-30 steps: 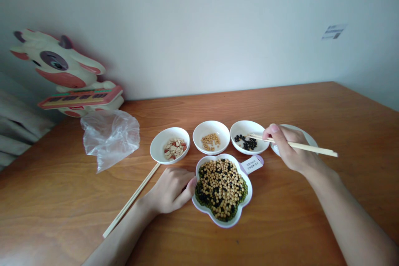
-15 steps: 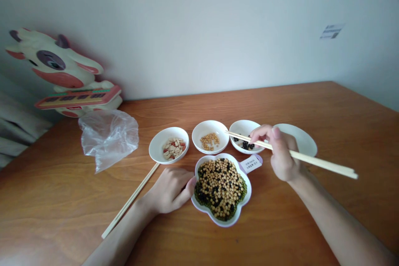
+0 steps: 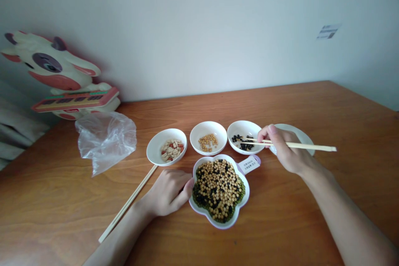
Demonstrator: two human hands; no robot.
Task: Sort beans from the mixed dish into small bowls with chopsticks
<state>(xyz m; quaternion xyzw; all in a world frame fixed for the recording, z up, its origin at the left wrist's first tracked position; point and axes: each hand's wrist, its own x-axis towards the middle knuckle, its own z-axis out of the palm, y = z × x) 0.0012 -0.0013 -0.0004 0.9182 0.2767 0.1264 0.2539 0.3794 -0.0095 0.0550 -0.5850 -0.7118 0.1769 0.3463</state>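
My right hand (image 3: pixel 285 147) is closed around a pair of wooden chopsticks (image 3: pixel 307 146). Their tips are slightly apart over the white bowl (image 3: pixel 245 125) holding black beans (image 3: pixel 237 138). I cannot make out a bean between them. My left hand (image 3: pixel 171 193) is curled against the left rim of a flower-shaped dish (image 3: pixel 229 225), its thumb on the edge. That dish contains mixed yellow and black beans with small green ones. Left of the black-bean bowl stands a white bowl (image 3: pixel 208 126) with yellow beans (image 3: pixel 208 142).
Another white bowl (image 3: pixel 152 149) holds pale seeds and reddish nuts. A white plate (image 3: pixel 301 134) lies behind my right hand. More chopsticks (image 3: pixel 129 201) rest beside my left forearm. A clear plastic bag (image 3: pixel 107 141) and a cow-shaped toy keyboard (image 3: pixel 75 97) occupy the left side.
My right hand has lowered the chopsticks, bringing their tips from near the yellow-bean bowl's edge into the black-bean bowl. The tips have spread apart. My left hand stays on the dish.
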